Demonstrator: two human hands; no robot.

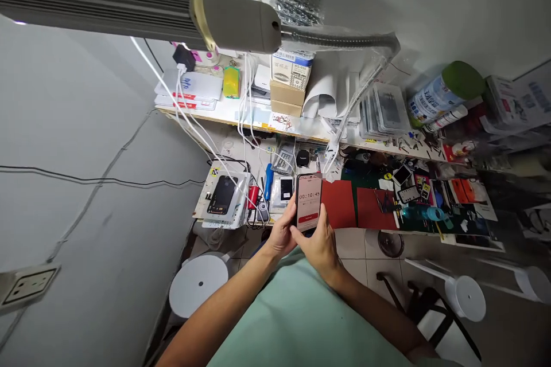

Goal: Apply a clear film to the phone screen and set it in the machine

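Note:
A smartphone [309, 203] is held upright in front of my body, its lit screen showing a timer at 00:10:45 and a red button. My left hand [282, 232] grips its left edge. Around the right edge and lower corner is my right hand [321, 243], with its thumb at the bottom of the phone. Just beyond the phone on the bench lie a small white phone [286, 189], a blue-handled screwdriver [268, 181] and a red mat [338, 203].
A shelf above the bench carries boxes [289, 77], cables and a spray can [445, 92]. A lamp [236, 20] hangs overhead on a bent gooseneck. A dark phone [222, 194] lies at the bench's left end. White stools [200, 284] stand below.

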